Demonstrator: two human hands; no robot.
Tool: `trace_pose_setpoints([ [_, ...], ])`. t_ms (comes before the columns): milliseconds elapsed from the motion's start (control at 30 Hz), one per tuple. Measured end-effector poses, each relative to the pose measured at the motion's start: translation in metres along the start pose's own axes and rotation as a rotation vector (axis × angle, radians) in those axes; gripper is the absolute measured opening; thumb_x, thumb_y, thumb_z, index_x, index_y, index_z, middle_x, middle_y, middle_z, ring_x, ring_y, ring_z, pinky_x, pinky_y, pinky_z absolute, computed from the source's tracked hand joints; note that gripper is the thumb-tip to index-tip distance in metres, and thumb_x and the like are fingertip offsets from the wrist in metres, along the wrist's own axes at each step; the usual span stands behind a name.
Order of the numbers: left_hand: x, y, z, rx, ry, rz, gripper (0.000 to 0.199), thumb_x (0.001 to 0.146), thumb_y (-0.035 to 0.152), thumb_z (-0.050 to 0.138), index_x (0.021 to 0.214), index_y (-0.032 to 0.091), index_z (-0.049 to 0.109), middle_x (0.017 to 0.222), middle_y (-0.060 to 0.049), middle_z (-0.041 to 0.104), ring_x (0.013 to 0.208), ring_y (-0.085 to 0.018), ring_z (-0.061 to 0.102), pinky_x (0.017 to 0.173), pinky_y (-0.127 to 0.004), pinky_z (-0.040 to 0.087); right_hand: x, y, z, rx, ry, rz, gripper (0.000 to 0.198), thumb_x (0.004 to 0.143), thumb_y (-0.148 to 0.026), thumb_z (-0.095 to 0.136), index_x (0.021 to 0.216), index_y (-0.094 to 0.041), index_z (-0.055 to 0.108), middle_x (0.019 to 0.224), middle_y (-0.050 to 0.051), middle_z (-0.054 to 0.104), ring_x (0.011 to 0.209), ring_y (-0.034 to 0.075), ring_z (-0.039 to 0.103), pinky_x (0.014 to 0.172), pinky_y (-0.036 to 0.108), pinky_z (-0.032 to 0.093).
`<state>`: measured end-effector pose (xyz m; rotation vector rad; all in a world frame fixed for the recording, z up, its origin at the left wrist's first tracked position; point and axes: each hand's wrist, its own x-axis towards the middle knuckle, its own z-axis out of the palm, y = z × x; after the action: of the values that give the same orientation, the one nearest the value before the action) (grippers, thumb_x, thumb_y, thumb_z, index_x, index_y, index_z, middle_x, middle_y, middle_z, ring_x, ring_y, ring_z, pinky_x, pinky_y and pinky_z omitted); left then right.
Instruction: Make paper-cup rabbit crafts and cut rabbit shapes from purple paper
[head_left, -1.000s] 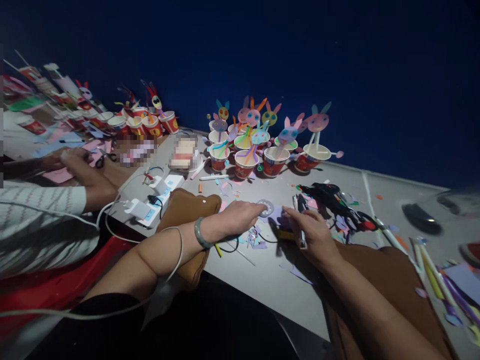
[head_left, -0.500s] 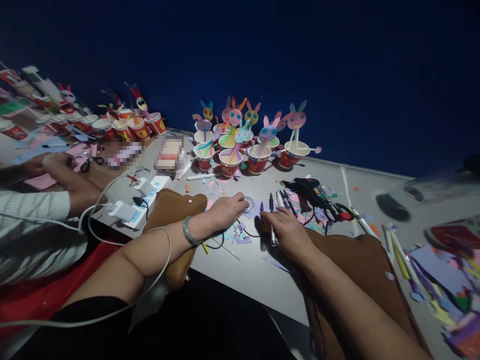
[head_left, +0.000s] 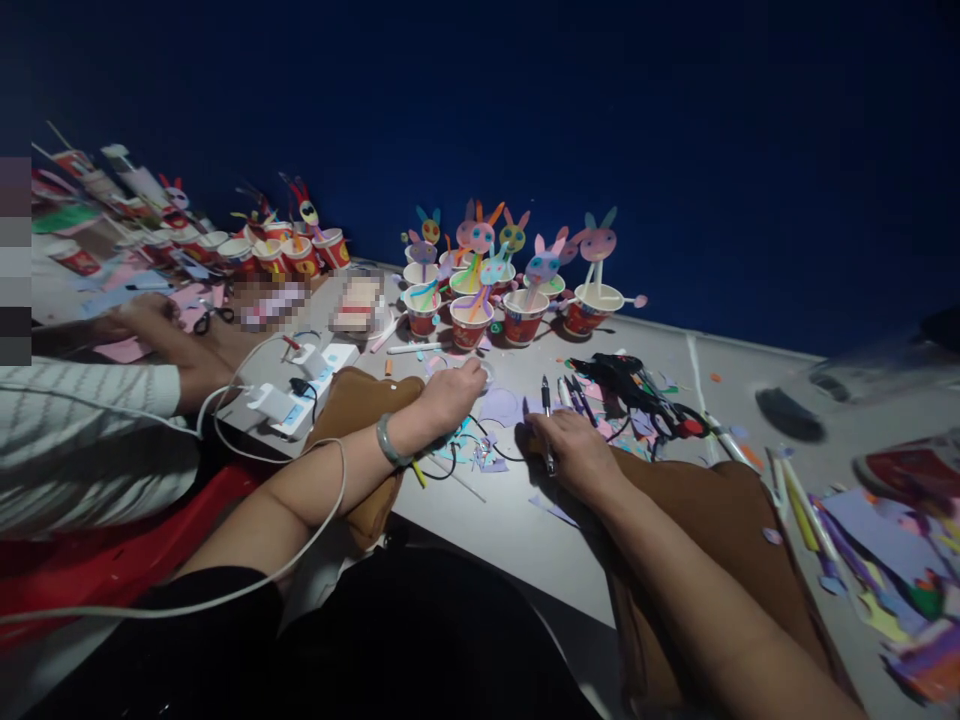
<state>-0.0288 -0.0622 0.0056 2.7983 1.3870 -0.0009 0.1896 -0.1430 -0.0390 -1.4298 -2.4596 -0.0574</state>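
My left hand (head_left: 452,393) is closed, with thumb and fingers pinched on the edge of a clear round disc (head_left: 488,374) that is mostly hidden behind them. Just below and right of the disc, a piece of purple paper (head_left: 501,406) lies on the table. My right hand (head_left: 576,452) has its fingers wrapped around a black-and-clear pen (head_left: 546,390), which points away from me, upper end showing above the fingers. Small paper scraps (head_left: 487,455) and a black cord lie between the two hands.
Several red paper cups (head_left: 472,330) with paper rabbit figures stand at the back. A white power strip (head_left: 315,385) and a brown cushion (head_left: 360,405) are at left, near a co-worker's hand (head_left: 146,320). Scissors (head_left: 675,420), markers and paper scraps lie to the right.
My left hand has lifted the clear disc up and away from the purple paper, which now shows more. The right hand keeps the pen in about the same place. The view has shifted slightly.
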Motion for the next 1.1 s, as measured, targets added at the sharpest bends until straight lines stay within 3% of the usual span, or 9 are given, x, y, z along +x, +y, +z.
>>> trace_pose_setpoints([
  [133, 0.0, -0.005, -0.015, 0.056, -0.045, -0.115, 0.031, 0.092, 0.007, 0.034, 0.107, 0.01, 0.061, 0.111, -0.016, 0.059, 0.092, -0.024, 0.067, 0.075, -0.035, 0.053, 0.001, -0.001, 0.0, -0.021, 0.003, 0.008, 0.034, 0.07, -0.002, 0.053, 0.101, -0.012, 0.065, 0.077, 0.009, 0.067, 0.076, 0.023, 0.055, 0.072, 0.032, 0.037],
  [267, 0.0, -0.001, -0.025, 0.07, -0.055, -0.121, 0.033, 0.089, 0.002, 0.033, 0.108, 0.006, 0.061, 0.106, -0.018, 0.061, 0.094, -0.025, 0.067, 0.076, -0.036, 0.054, 0.002, -0.002, 0.0, -0.027, -0.008, 0.022, 0.036, 0.068, -0.003, 0.054, 0.101, -0.013, 0.065, 0.078, 0.009, 0.067, 0.075, 0.023, 0.056, 0.069, 0.032, 0.038],
  [367, -0.001, 0.01, -0.027, 0.064, -0.056, -0.005, 0.032, 0.089, 0.002, 0.035, 0.107, 0.006, 0.062, 0.106, -0.018, 0.062, 0.09, -0.023, 0.067, 0.074, -0.034, 0.053, 0.004, -0.004, -0.004, 0.006, 0.014, 0.006, 0.034, 0.07, -0.003, 0.053, 0.1, -0.015, 0.065, 0.076, 0.008, 0.067, 0.074, 0.023, 0.057, 0.069, 0.033, 0.041],
  [500, -0.001, 0.029, -0.016, 0.005, -0.072, 0.239, 0.027, 0.087, 0.005, 0.041, 0.1, 0.007, 0.064, 0.099, -0.017, 0.064, 0.085, -0.025, 0.065, 0.07, -0.036, 0.051, 0.001, -0.001, -0.027, 0.06, 0.196, 0.006, 0.032, 0.079, -0.007, 0.051, 0.107, -0.019, 0.064, 0.082, 0.007, 0.071, 0.079, 0.023, 0.062, 0.084, 0.039, 0.046],
  [567, -0.002, 0.035, -0.006, -0.032, -0.083, 0.358, 0.024, 0.086, 0.005, 0.043, 0.095, 0.008, 0.065, 0.095, -0.017, 0.064, 0.088, -0.025, 0.063, 0.072, -0.037, 0.05, -0.007, 0.01, -0.046, 0.027, 0.3, 0.099, 0.027, 0.083, -0.013, 0.053, 0.106, -0.021, 0.064, 0.088, 0.008, 0.073, 0.078, 0.022, 0.065, 0.091, 0.042, 0.045],
  [667, -0.006, 0.04, 0.008, -0.051, -0.068, 0.469, 0.021, 0.086, 0.008, 0.044, 0.094, 0.009, 0.064, 0.095, -0.016, 0.064, 0.09, -0.025, 0.061, 0.073, -0.038, 0.048, -0.027, 0.042, -0.076, -0.097, 0.407, 0.388, 0.02, 0.084, -0.024, 0.058, 0.102, -0.019, 0.066, 0.094, 0.012, 0.075, 0.084, 0.025, 0.067, 0.085, 0.04, 0.047],
  [833, -0.018, 0.048, 0.018, -0.037, 0.01, 0.581, 0.025, 0.094, 0.018, 0.039, 0.099, 0.009, 0.062, 0.1, -0.016, 0.062, 0.092, -0.026, 0.058, 0.076, -0.039, 0.045, -0.063, 0.11, -0.094, -0.216, 0.173, 0.939, 0.025, 0.069, -0.03, 0.069, 0.093, -0.022, 0.066, 0.084, 0.012, 0.073, 0.073, 0.027, 0.062, 0.064, 0.036, 0.041],
  [933, -0.023, 0.052, 0.021, -0.027, 0.033, 0.562, 0.032, 0.096, 0.03, 0.04, 0.105, 0.008, 0.061, 0.109, -0.018, 0.06, 0.102, -0.029, 0.056, 0.082, -0.041, 0.044, -0.072, 0.13, -0.083, -0.08, 0.094, 0.962, 0.024, 0.064, -0.031, 0.072, 0.086, -0.024, 0.065, 0.078, 0.009, 0.071, 0.067, 0.025, 0.059, 0.063, 0.036, 0.039],
  [1100, -0.029, 0.051, 0.027, 0.004, 0.037, 0.505, 0.045, 0.093, 0.046, 0.047, 0.116, 0.009, 0.055, 0.118, -0.019, 0.057, 0.108, -0.034, 0.053, 0.085, -0.045, 0.043, -0.072, 0.136, -0.063, 0.02, 0.114, 0.902, 0.023, 0.061, -0.032, 0.073, 0.082, -0.027, 0.066, 0.073, 0.008, 0.07, 0.06, 0.023, 0.056, 0.059, 0.036, 0.04],
])
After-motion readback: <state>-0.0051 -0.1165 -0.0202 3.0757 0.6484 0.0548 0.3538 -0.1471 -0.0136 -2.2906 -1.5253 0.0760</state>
